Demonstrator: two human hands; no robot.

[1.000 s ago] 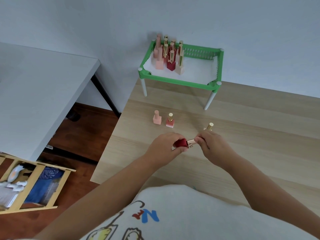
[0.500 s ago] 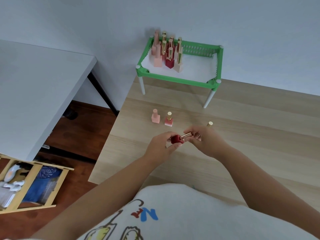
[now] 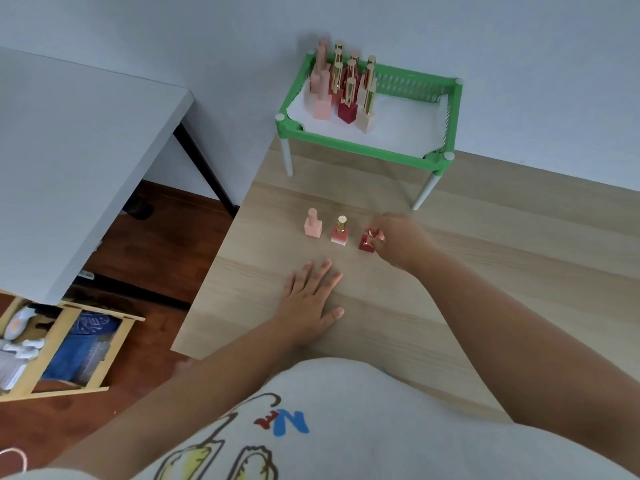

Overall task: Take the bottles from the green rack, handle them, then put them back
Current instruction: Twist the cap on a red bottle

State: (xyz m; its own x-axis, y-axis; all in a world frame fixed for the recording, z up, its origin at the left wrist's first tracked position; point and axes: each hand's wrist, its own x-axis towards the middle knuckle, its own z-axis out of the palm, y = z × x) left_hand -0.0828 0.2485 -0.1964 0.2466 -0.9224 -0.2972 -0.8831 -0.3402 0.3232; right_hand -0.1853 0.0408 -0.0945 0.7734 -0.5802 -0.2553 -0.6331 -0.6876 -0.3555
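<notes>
right hand (image 3: 398, 242) pinching the gold cap of a dark red nail polish bottle (image 3: 366, 243), upright on the wooden tabletop (image 3: 485, 271), third and rightmost in a short row. just left of it a pink-to-red bottle with gold cap (image 3: 339, 231), then a pale pink bottle (image 3: 313, 224), each standing apart. left hand (image 3: 311, 296) flat on the wood nearer the body, fingers straight and spread, holding nothing. green rack (image 3: 363, 147) on white legs at the far edge against the wall, a cluster of tall gold-capped and pink bottles (image 3: 346, 88) crowded into its left rear corner, rest of its white floor bare. right hand covering whatever stands behind it. grey table (image 3: 69, 150) off to the left, a wooden crate of oddments (image 3: 52, 351) on the dark floor below.
</notes>
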